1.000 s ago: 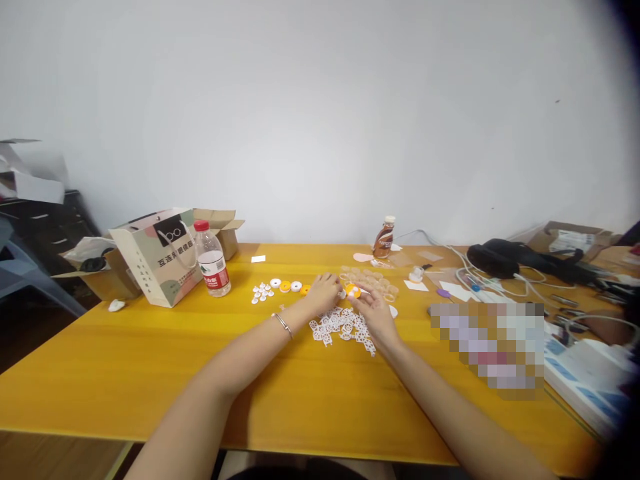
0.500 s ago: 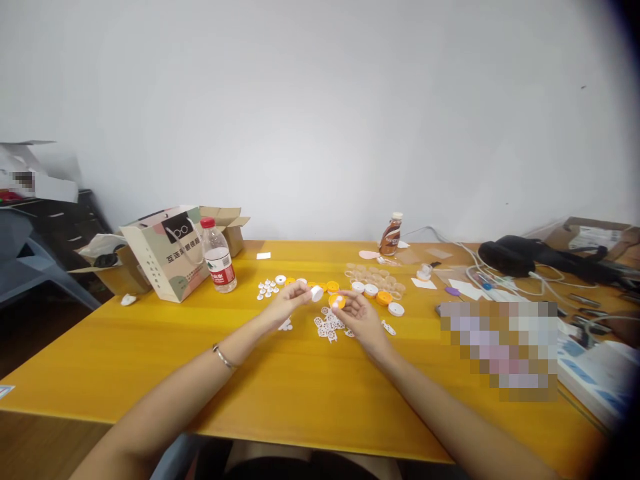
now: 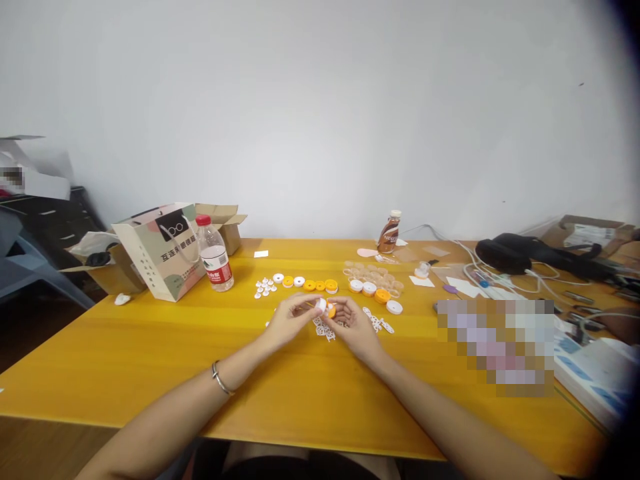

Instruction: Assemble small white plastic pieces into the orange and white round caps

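Pinched in my left hand (image 3: 293, 319) is a small white round plastic piece (image 3: 321, 304). My right hand (image 3: 353, 327) is closed on an orange round plastic piece (image 3: 331, 311). The two pieces meet between my fingertips; whether they are joined I cannot tell. Below my hands lies a heap of white openwork discs (image 3: 325, 330), partly covered by my fingers. Beyond them runs a row of white and orange round pieces (image 3: 310, 285). Several small white knob-like parts (image 3: 265, 288) sit to the left of that row.
Clear amber-tinted rings (image 3: 373, 273) and more white and orange round pieces (image 3: 383, 296) lie right of centre. A water bottle (image 3: 216, 260) and paper bag (image 3: 160, 253) stand left. At the back is a brown drink bottle (image 3: 389, 232); cables (image 3: 475, 267) clutter the right.
My hands have come together, bringing the white piece against the orange one. The left hand has moved right and down, uncovering the row behind it. The view has shifted slightly.
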### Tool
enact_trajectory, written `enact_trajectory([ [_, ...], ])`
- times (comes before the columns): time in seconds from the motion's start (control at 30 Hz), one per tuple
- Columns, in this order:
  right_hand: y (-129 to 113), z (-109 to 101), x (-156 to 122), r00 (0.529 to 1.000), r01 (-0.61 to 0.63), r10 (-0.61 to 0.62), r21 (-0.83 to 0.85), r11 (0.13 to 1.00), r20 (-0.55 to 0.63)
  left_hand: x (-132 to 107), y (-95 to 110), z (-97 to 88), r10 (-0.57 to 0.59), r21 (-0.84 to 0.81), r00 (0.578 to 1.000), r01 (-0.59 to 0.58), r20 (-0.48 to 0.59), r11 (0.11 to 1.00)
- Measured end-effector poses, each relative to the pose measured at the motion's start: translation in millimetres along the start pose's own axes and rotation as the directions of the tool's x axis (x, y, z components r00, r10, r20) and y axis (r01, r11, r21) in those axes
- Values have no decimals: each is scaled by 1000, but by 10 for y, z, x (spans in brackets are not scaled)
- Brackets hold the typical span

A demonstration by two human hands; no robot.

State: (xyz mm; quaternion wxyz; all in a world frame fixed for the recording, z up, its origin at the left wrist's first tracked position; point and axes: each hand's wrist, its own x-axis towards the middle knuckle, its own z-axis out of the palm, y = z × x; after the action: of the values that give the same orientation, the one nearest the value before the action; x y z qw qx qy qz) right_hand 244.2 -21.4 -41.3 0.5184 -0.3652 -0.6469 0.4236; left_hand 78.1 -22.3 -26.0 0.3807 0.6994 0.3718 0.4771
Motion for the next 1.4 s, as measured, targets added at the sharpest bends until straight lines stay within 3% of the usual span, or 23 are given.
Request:
enact_trajectory([
  [0.37,-87,29,-88,997,71,-72,-95,993,-3,-83,24,85,42,134,996,-32,-76,991],
  [0.73,-55,-28,-129,990,137,-130,-122,983,58,-125,2,72,97,102,995,-95,-20,990],
  [1.07,58,69,-84,996,-63,56,109,992,65,-106,60,31,133,307,991,-135,26,942],
  [1.23,-12,70,-116,1000,-17,17,10,1000,3,-111,72,56,93,302,995,-83,-20,950],
  [1.4,11,72,-115,998,-22,19,57,998,55,-135,99,36,152,420,986,-165,65,892],
])
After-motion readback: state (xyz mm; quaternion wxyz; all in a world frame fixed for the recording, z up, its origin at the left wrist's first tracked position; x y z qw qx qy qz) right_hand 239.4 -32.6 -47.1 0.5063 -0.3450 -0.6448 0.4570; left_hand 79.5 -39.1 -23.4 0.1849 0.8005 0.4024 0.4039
